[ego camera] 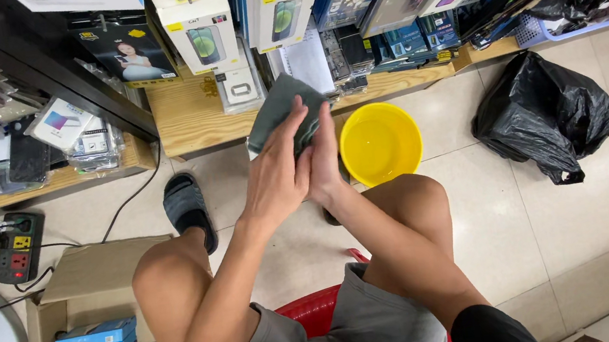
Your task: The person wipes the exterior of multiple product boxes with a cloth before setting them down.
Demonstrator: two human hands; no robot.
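So the tiled floor (532, 235) takes up most of the shot, with low wooden shelving (192, 119) along the far side stuffed with boxed and bagged phone accessories. A lumpy black plastic bag (544, 116) sits on the floor to the right, and a cardboard box (80, 283) with a stack of small coloured packs is near left, next to a power strip (16, 246). The person is perched on a red stool (311, 311), knees apart, which leaves room for the yellow basin (381, 141) right in front of them on the floor. One dark slipper (188, 210) is out to the left. Both hands are up in the middle, just left of the basin: the left hand (277, 171) and right hand (324, 160) are pressed together around a grey-green cloth (277, 108), fingers closed on it, the loose end poking out on the far side. Looks like a squeezing or folding grip, hard to tell which.
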